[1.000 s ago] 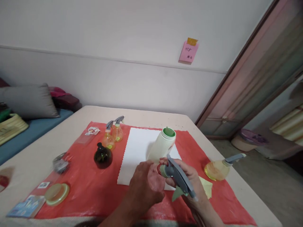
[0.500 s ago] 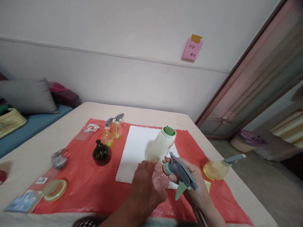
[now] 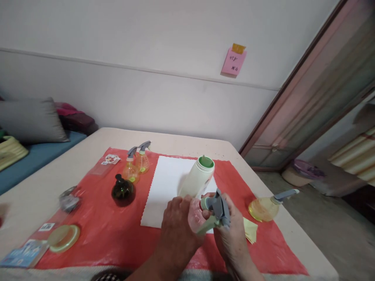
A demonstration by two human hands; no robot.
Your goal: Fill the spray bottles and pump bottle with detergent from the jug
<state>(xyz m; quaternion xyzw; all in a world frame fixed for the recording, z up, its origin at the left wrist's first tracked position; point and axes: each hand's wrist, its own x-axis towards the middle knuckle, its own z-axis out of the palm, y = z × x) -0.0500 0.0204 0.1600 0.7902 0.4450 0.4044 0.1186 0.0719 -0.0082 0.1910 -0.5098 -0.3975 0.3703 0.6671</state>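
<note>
My left hand (image 3: 180, 228) is wrapped round the body of a pink see-through spray bottle (image 3: 195, 216), which lies tilted towards the right. The fingers of my right hand (image 3: 233, 234) close on the pale green collar and the grey spray head (image 3: 220, 208) at its neck. A light green trigger points down and left from that head. Just beyond my hands stands a cream-white bottle (image 3: 195, 177) without a lid, a green piece inside its mouth. It rests on a white scallop-edged sheet (image 3: 162, 179).
On the red cloth (image 3: 111, 238) are a dark round bottle (image 3: 123, 191), two orange spray bottles (image 3: 142, 160), a round lid (image 3: 63, 238) and a blue packet (image 3: 25, 254). A yellow spray bottle (image 3: 263, 208) lies at right, near folded yellow paper (image 3: 250, 230). A wall (image 3: 164, 101) stands behind.
The spray head has turned in my right hand, and its trigger now points further left across the pink bottle. My left hand keeps its hold. The view has shifted slightly.
</note>
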